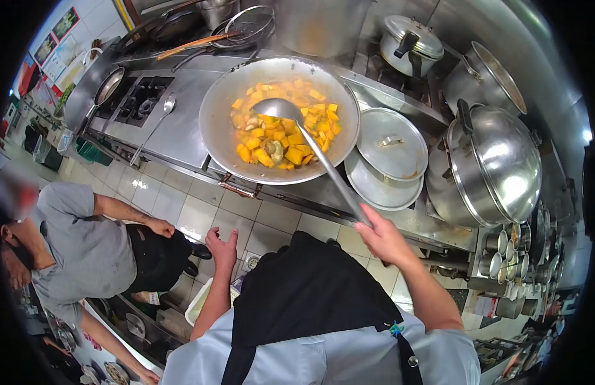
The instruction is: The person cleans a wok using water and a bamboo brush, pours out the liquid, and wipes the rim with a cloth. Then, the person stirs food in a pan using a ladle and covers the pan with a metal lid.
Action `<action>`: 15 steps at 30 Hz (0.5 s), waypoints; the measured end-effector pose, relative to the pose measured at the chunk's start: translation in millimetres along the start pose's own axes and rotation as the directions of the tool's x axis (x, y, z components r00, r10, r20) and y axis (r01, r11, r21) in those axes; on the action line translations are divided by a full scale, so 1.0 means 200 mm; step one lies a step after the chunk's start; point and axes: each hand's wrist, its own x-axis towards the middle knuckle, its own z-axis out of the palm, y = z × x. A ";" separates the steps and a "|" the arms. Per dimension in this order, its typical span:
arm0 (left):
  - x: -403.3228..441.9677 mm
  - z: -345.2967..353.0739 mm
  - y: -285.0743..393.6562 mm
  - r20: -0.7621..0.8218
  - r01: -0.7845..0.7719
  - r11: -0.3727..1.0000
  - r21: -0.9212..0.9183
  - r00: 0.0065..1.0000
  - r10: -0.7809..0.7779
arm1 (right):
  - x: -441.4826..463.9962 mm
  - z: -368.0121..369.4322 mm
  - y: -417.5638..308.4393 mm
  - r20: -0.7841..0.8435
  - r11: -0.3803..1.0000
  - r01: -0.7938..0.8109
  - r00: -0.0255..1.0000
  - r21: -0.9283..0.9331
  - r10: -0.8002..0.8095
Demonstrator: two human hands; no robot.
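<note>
My right hand (381, 236) is wrapped round the handle of a long metal ladle (333, 170). The ladle's bowl (276, 108) rests over the food in a wide metal pan (214, 128) on the stove. Orange chunks that look like squash (291, 138) fill the middle of the pan, with a few brownish pieces among them. My left hand (222, 245) hangs in the air below the pan's near side, fingers apart, holding nothing. A metal handle on the counter front is the nearest thing to it.
Right of the pan stands a lidded flat pot (390, 151), then a large domed steamer pot (496, 167). A pressure cooker (411, 45) is behind. Left, a metal spoon (158, 122) lies beside a burner (143, 99) and a frying pan (109, 86). A co-worker (92, 237) stands at my left.
</note>
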 end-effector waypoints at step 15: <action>-0.10 -0.03 0.20 0.219 -0.041 0.966 -0.257 0.971 0.100 | 0.25 0.31 0.49 -0.275 0.987 0.141 0.948 -0.081 -0.158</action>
